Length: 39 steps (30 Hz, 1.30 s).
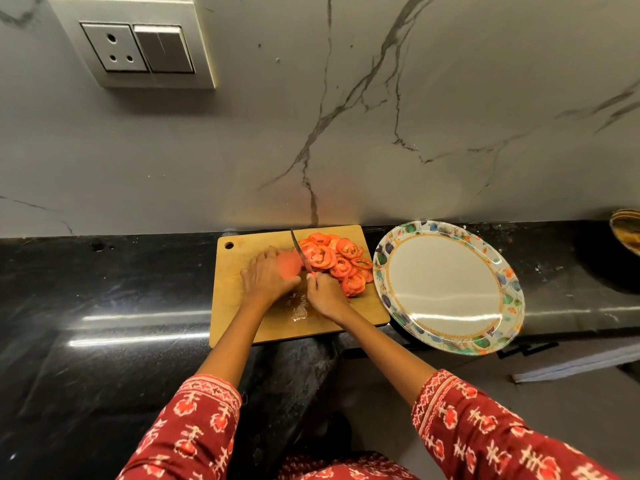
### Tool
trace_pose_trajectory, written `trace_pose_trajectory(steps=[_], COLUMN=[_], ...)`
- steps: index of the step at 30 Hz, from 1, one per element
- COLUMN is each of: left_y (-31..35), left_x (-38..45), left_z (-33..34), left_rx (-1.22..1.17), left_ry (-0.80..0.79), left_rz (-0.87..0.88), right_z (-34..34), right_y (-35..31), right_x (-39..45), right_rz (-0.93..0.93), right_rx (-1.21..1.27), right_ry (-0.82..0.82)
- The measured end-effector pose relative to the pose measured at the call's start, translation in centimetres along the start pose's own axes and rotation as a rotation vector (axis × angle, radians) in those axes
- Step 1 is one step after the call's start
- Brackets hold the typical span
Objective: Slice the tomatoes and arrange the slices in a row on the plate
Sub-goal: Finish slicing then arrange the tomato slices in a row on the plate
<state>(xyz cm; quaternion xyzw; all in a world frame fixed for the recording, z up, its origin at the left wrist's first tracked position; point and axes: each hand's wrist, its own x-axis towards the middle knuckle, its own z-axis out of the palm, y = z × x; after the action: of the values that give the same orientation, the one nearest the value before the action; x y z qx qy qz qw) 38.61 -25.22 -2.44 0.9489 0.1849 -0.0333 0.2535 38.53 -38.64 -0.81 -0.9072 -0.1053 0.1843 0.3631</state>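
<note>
On the wooden cutting board my left hand grips a partly cut red tomato, fingers curled over its top. My right hand holds a knife by its handle; the blade stands against the tomato's cut face. A heap of tomato slices lies on the board's far right corner, just right of the blade. The round white plate with a floral rim sits right of the board and holds nothing.
The board and plate rest on a black stone counter against a grey marble wall. A wet patch of juice and seeds lies on the board between my wrists. A dark bowl's edge shows at far right.
</note>
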Motion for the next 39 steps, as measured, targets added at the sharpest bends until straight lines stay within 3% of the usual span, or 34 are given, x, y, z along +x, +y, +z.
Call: trace_pose_trajectory(steps=[4, 8, 13, 18, 33, 39], left_y=[-0.8, -2.1, -3.6, -3.6, -3.3, -3.5], left_x=[-0.1, -0.8, -1.5, -1.5, -1.7, -1.6], left_z=[-0.6, -0.5, -0.2, -0.7, -1.7, -1.4], left_rx=[-0.433, -0.566, -0.580, -0.564, -0.629, -0.606], left_ry=[0.045, -0.004, 0.072, 0.043, 0.121, 0.221], left_rz=[0.037, 0.065, 0.082, 0.074, 0.071, 0.106], right_z=[-0.3, 0.0, 1.0, 1.8, 2.2, 2.1], right_y=[-0.5, -0.5, -0.2, -0.4, -2.1, -1.2], right_x=[0.2, -0.8, -2.1, -3.0, -3.5, -2.1], right_rz=[-0.013, -0.059, -0.079, -0.071, 0.010, 0.036], right_rx=[0.024, -0.024, -0.106, -0.176, -0.192, 0.035], right_ry=[0.035, 0.031, 0.025, 0.019, -0.011, 0.102])
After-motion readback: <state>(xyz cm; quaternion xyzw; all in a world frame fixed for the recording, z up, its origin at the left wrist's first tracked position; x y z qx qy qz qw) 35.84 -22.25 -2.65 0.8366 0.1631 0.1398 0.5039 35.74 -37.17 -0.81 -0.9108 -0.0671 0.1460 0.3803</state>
